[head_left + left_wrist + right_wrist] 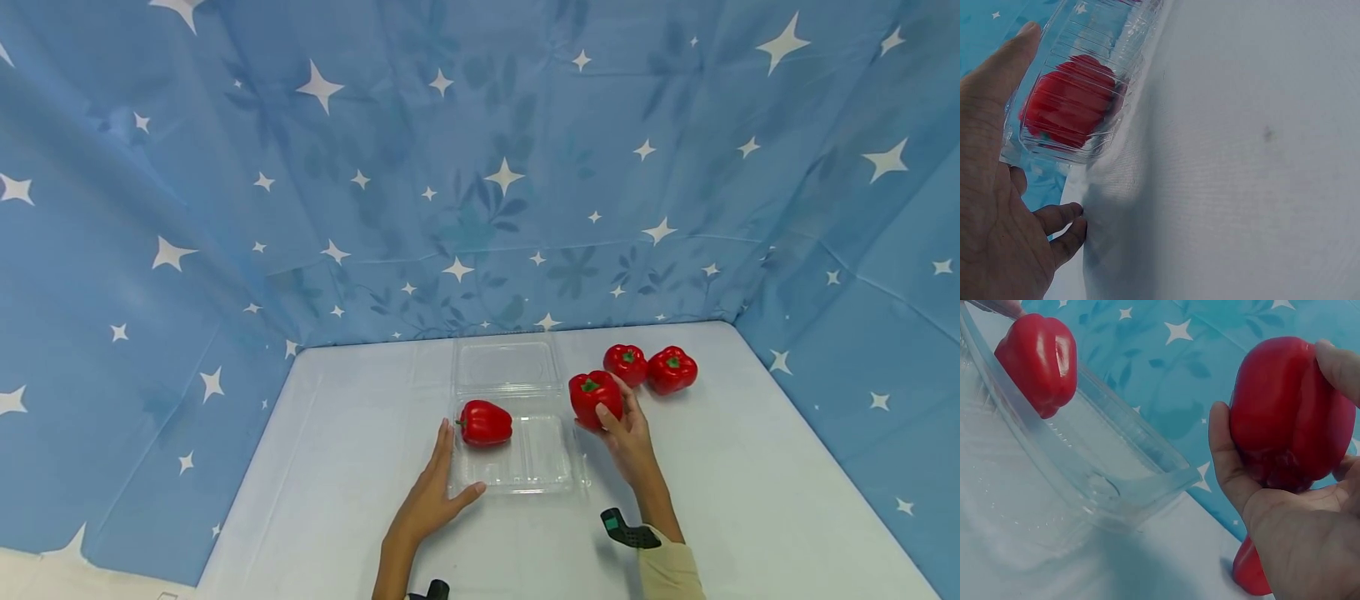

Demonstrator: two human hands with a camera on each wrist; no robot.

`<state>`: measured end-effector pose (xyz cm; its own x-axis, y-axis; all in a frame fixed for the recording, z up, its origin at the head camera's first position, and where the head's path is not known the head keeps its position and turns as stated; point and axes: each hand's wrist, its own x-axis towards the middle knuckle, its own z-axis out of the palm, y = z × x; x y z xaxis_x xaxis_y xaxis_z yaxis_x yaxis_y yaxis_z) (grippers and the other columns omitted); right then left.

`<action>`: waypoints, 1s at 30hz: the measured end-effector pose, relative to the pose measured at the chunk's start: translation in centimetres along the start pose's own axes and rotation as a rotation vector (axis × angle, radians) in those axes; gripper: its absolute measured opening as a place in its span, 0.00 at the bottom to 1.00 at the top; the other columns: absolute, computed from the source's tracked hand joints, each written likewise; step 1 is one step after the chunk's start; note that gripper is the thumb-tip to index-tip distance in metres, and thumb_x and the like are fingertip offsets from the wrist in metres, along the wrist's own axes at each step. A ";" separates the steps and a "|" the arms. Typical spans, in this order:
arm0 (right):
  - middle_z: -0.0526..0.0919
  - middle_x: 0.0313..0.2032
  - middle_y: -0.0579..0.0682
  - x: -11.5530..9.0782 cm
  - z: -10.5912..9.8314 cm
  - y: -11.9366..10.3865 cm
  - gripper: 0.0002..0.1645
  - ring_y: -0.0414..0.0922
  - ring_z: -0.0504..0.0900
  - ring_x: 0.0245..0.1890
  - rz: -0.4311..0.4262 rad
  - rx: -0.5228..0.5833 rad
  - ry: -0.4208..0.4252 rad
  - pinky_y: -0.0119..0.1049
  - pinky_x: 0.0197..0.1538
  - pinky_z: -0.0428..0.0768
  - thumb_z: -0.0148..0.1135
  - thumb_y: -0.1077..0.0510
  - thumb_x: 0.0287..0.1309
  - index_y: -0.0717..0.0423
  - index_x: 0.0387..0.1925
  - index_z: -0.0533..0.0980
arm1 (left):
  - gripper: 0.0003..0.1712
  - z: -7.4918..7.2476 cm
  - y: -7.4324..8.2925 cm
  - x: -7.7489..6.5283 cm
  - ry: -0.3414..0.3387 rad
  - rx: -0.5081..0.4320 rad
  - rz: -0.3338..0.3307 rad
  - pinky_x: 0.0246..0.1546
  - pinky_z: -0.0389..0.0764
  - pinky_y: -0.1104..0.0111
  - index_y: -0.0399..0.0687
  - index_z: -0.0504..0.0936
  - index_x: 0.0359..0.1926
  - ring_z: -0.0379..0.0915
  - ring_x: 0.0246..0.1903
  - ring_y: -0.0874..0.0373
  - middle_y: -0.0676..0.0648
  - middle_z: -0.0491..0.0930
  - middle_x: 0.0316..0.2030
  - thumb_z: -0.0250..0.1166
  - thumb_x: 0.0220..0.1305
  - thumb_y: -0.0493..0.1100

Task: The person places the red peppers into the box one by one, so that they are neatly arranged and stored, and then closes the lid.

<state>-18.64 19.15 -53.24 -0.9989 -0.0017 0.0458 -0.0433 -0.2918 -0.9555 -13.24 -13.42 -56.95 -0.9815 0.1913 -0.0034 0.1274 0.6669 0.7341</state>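
My right hand [628,437] grips a red bell pepper [592,398], green stem up, just over the right edge of a clear plastic clamshell container [546,446]. The right wrist view shows thumb and fingers around this held pepper [1291,412]. Another red bell pepper [486,422] lies on its side in the left part of the container, its stem pointing left. At the container's front left corner, my left hand [431,500] rests with fingers extended along the side and thumb at the front edge. Through the ribbed wall the left wrist view shows the pepper [1072,103] inside.
Two more red bell peppers, one at left [626,364] and one at right [672,370], stand side by side beyond my right hand. The container's lid [506,365] lies folded back on the white table [360,417]. A blue star-patterned curtain [420,217] surrounds the back and sides.
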 end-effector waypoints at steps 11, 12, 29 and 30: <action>0.60 0.66 0.42 -0.1 0.3 -0.3 0.47 0.37 0.64 0.64 -0.011 -0.123 -0.033 0.30 0.51 0.83 0.61 0.65 0.62 0.46 0.76 0.48 | 0.60 0.1 -0.2 0.0 -0.011 0.013 -0.001 0.69 0.61 0.43 0.58 0.38 0.78 0.40 0.77 0.50 0.58 0.33 0.78 0.64 0.57 0.67; 0.60 0.67 0.43 -0.1 0.4 -0.3 0.48 0.37 0.63 0.64 -0.023 -0.174 -0.031 0.28 0.51 0.83 0.63 0.65 0.61 0.46 0.76 0.49 | 0.60 0.1 -0.2 0.0 -0.009 0.011 0.003 0.68 0.61 0.43 0.57 0.38 0.78 0.41 0.77 0.49 0.58 0.33 0.78 0.64 0.57 0.67; 0.69 0.64 0.59 0.4 2.2 0.3 0.53 0.57 0.67 0.63 -0.236 -0.819 -0.074 0.60 0.55 0.80 0.79 0.57 0.40 0.51 0.68 0.63 | 0.60 -0.1 -0.1 0.0 -0.010 0.003 -0.006 0.68 0.61 0.42 0.61 0.37 0.78 0.39 0.77 0.50 0.59 0.33 0.78 0.64 0.56 0.68; 0.70 0.64 0.58 0.5 2.3 0.4 0.53 0.56 0.67 0.62 -0.248 -0.832 -0.080 0.60 0.55 0.80 0.79 0.57 0.39 0.51 0.68 0.64 | 0.60 -0.1 -0.1 0.0 -0.011 0.006 -0.007 0.68 0.61 0.42 0.61 0.37 0.78 0.39 0.77 0.51 0.59 0.33 0.78 0.64 0.56 0.68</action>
<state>-19.11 16.82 -52.92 -0.9566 -0.1073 0.2709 -0.2874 0.5011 -0.8163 -13.29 -13.56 -56.98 -0.9808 0.1943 -0.0156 0.1217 0.6728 0.7297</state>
